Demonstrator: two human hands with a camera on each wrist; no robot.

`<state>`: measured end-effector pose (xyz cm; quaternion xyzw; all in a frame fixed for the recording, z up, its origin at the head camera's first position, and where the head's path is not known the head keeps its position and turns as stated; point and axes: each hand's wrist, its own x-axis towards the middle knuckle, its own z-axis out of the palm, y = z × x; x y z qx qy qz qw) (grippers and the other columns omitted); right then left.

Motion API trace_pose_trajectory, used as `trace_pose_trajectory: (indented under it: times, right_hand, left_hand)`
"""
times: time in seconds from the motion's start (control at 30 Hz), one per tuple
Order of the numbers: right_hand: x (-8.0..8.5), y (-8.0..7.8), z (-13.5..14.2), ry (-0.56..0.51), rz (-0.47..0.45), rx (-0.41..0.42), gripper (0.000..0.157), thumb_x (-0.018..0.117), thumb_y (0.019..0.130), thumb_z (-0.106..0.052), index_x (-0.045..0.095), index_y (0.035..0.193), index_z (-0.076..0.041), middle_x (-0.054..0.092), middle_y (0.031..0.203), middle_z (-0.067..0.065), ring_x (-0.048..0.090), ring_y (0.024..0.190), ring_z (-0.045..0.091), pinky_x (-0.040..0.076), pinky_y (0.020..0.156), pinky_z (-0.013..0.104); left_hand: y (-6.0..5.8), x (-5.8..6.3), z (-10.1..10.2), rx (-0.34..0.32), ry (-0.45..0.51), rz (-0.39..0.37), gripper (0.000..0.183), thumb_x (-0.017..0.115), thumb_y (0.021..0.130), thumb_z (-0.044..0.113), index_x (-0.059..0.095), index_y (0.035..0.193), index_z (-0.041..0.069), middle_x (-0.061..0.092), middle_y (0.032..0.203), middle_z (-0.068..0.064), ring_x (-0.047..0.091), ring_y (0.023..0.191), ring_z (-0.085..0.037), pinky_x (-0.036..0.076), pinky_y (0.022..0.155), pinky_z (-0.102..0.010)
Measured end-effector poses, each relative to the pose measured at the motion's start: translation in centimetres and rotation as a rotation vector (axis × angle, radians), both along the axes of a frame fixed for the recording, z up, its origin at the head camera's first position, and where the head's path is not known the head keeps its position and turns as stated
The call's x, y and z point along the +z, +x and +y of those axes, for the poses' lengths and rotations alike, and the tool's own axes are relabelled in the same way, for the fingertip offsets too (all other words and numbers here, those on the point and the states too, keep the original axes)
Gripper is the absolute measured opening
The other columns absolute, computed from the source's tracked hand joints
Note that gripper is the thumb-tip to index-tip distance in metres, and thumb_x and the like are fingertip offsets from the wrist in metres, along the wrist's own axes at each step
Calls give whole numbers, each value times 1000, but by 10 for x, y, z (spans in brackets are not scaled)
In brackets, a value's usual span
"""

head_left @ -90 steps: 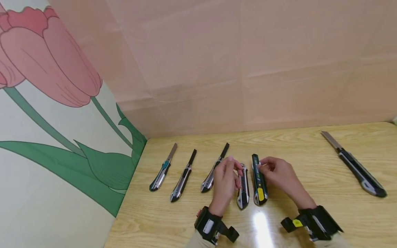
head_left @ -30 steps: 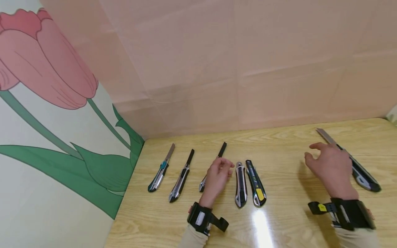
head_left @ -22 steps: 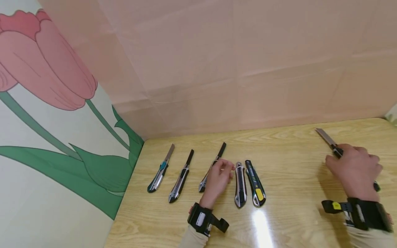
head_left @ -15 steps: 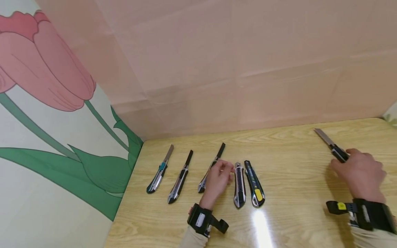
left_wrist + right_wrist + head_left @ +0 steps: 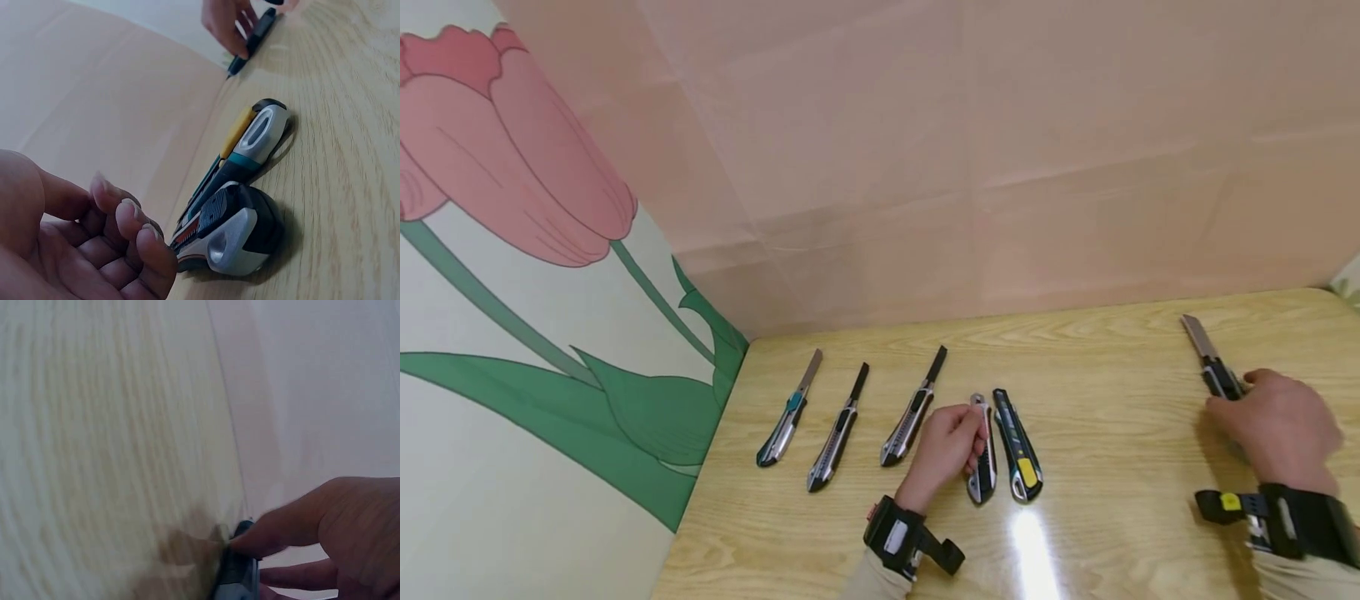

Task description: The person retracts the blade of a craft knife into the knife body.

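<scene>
My right hand point(image 5: 1281, 425) grips a large black utility knife point(image 5: 1219, 375) by its handle at the right of the table. Its blade juts out past the fingers toward the back; the hand hides most of the handle. My left hand point(image 5: 951, 442) hovers beside a silver-and-black utility knife point(image 5: 982, 483) whose blade is drawn in. In the left wrist view those fingers point(image 5: 150, 250) curl loosely, with nothing between them. Close on that knife's right lies a dark knife with a yellow slider point(image 5: 1019, 450), clearer in the left wrist view.
Left of my left hand, three utility knives lie slanted with blades or dark tips extended: one with a teal slider point(image 5: 786, 425), a silver-black one point(image 5: 833, 446) and another like it point(image 5: 910, 425). A pink sheet point(image 5: 865, 208) rises behind the wooden table point(image 5: 1112, 467).
My right hand left the yellow-slider knife, moved right and took hold of the large knife, which has since turned slightly. Lately my left hand shifted right, uncovering the third knife.
</scene>
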<state>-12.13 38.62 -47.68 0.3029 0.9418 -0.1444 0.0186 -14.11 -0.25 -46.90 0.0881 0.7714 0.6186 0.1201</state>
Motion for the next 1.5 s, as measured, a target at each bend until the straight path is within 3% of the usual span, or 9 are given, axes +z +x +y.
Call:
trace_pose_trajectory:
  times: [0.13, 0.4, 0.5, 0.67, 0.8, 0.9, 1.03, 1.3, 1.5]
  right_hand:
    - [4, 0, -5, -25, -27, 31, 69, 67, 85, -37, 49, 124, 17, 55, 98, 36, 57, 69, 42, 42, 49, 48]
    - [20, -2, -27, -124, 45, 180, 69, 72, 81, -43, 58, 114, 16, 63, 88, 31, 58, 58, 33, 45, 39, 38]
    - [28, -2, -37, -150, 79, 265, 76, 74, 78, -51, 61, 113, 15, 66, 82, 26, 58, 56, 28, 44, 38, 33]
    - [37, -5, -57, -162, 134, 375, 86, 73, 74, -60, 59, 115, 14, 65, 91, 27, 60, 62, 27, 43, 40, 30]
    - [40, -8, -76, -183, 156, 423, 80, 75, 76, -52, 56, 116, 15, 62, 99, 31, 60, 65, 28, 45, 43, 29]
    - [42, -10, -91, -205, 159, 460, 75, 77, 77, -46, 56, 115, 15, 62, 100, 31, 60, 66, 27, 47, 45, 30]
    - [47, -11, -110, -239, 168, 493, 70, 77, 78, -41, 56, 115, 15, 62, 100, 30, 60, 68, 27, 49, 47, 32]
    - [59, -8, -149, -259, 256, 505, 57, 78, 77, -34, 57, 109, 9, 63, 96, 23, 61, 69, 26, 48, 48, 30]
    - [66, -4, -175, -291, 286, 551, 55, 79, 76, -33, 58, 109, 6, 64, 94, 21, 64, 73, 27, 51, 51, 34]
  left_hand:
    - [2, 2, 1, 6, 12, -19, 43, 50, 104, 26, 61, 70, 2, 55, 55, -1, 45, 39, -15, 40, 34, -20]
    - [2, 3, 1, -12, 35, -3, 39, 50, 104, 23, 67, 79, -3, 65, 66, -13, 49, 41, -17, 42, 35, -22]
    - [2, 6, 1, -19, 52, 11, 39, 51, 103, 24, 68, 82, -4, 67, 72, -21, 52, 44, -29, 42, 36, -25]
    - [2, 8, 0, -37, 80, 19, 46, 51, 102, 36, 68, 86, -5, 69, 76, -23, 57, 56, -48, 43, 37, -27]
    - [1, 7, -1, -49, 84, 30, 49, 51, 100, 43, 68, 85, 0, 71, 77, -17, 59, 60, -48, 50, 40, -32]
    - [1, 8, -1, -58, 115, 28, 49, 51, 100, 44, 68, 86, 1, 71, 82, -21, 60, 66, -50, 56, 50, -52]
    - [1, 10, -1, -71, 184, 20, 46, 49, 103, 37, 65, 92, -5, 68, 92, -29, 60, 75, -56, 49, 65, -70]
    - [-1, 10, -1, -85, 213, 94, 36, 48, 104, 31, 62, 107, -2, 71, 106, -20, 65, 88, -47, 52, 73, -64]
    - [0, 9, 0, -84, 259, 97, 33, 48, 105, 30, 57, 116, 1, 71, 109, -19, 63, 90, -50, 52, 74, -64]
